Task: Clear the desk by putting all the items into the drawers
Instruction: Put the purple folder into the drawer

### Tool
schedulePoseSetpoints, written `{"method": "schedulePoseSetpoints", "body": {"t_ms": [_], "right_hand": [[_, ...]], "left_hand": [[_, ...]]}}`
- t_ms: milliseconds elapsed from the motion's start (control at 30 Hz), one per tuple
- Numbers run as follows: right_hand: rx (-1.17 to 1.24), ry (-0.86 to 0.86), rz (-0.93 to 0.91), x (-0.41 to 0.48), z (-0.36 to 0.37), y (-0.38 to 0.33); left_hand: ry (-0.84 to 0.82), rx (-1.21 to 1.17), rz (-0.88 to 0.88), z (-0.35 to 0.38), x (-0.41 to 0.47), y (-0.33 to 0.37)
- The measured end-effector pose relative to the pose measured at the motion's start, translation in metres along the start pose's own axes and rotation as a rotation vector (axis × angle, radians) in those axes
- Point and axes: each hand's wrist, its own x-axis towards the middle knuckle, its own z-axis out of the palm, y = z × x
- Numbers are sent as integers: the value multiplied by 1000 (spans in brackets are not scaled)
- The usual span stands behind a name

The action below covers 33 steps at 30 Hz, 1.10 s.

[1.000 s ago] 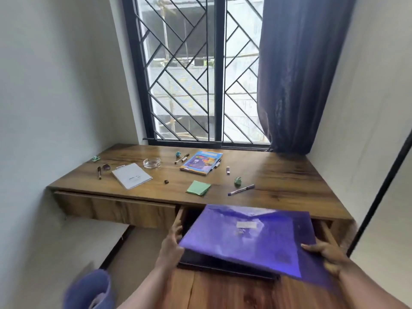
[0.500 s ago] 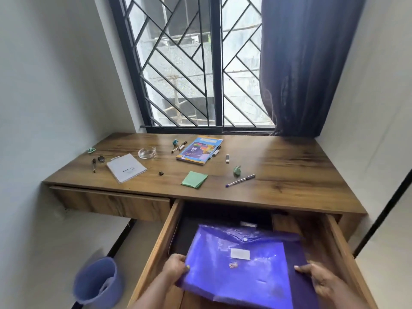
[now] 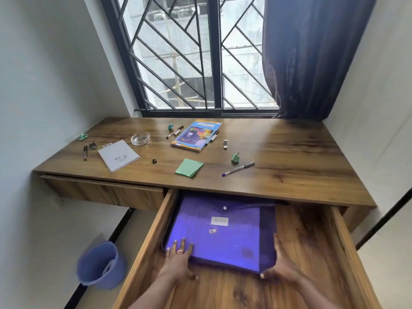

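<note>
A purple plastic folder [image 3: 225,233] lies flat in the open right drawer [image 3: 312,241], on top of a dark flat thing. My left hand [image 3: 178,259] rests with spread fingers on the folder's near left corner. My right hand [image 3: 279,266] grips its near right corner. On the wooden desk [image 3: 289,157] lie a colourful book [image 3: 196,136], a white notepad [image 3: 118,155], green sticky notes [image 3: 189,167], a glass ashtray [image 3: 140,139], several pens such as one [image 3: 238,169] at centre right, and crumpled green paper [image 3: 235,157].
The left drawer [image 3: 102,192] is shut. A blue bin [image 3: 100,265] stands on the floor at the left. Behind the desk are a barred window [image 3: 196,63] and a dark curtain [image 3: 312,54]. White walls close in both sides.
The folder came down from above the drawer and now lies flat inside it, pushed toward the back. Both hands followed it down to its near edge.
</note>
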Motion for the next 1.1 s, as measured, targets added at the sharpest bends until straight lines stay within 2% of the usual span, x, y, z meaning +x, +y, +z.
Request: {"method": "schedulePoseSetpoints", "body": {"t_ms": [100,167,300,400,833,1000,1100], "right_hand": [[-254,-99,-92,-2,2,-7],[-324,-90,-99,1,4,-10],[-301,3,-110,12,6,-11],[-264,-2,-131,16,3,-8],[-254,56,-109,15,4,-2],[-293,98,-33,4,13,-14],[-418,138,54,-8,33,-29]], "left_hand": [[23,35,-22,4,5,7],[49,86,-46,2,10,8],[89,181,-44,-8,17,7],[130,201,-41,-11,22,5],[113,41,-91,3,18,17],[175,56,18,4,5,3],[262,115,143,-7,-6,-23]]}}
